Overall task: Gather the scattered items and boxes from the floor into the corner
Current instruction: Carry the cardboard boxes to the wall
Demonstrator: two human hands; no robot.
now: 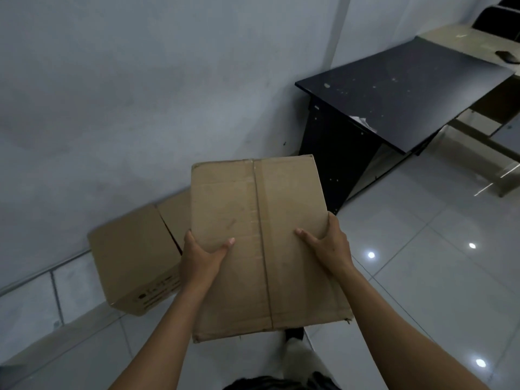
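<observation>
Two cardboard boxes (132, 257) already sit on the floor (422, 277) against the wall (140, 94), left of the black worktop (408, 88); judging by that, the gathering is partly done. The left hand (201, 258) and right hand (327, 249) carry a taped carton (261, 243) above them, fingers clamped on its side edges, its long axis and tape seam running near to far toward the wall.

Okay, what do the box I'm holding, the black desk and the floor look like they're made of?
The held box: brown corrugated cardboard, matte, scuffed, with a taped seam and a torn corner. The black desk: probably laminated board, with a flat dull top and chipped pale edge; can't be sure. The floor: glossy pale tile, given its grout lines and light reflections.
</observation>
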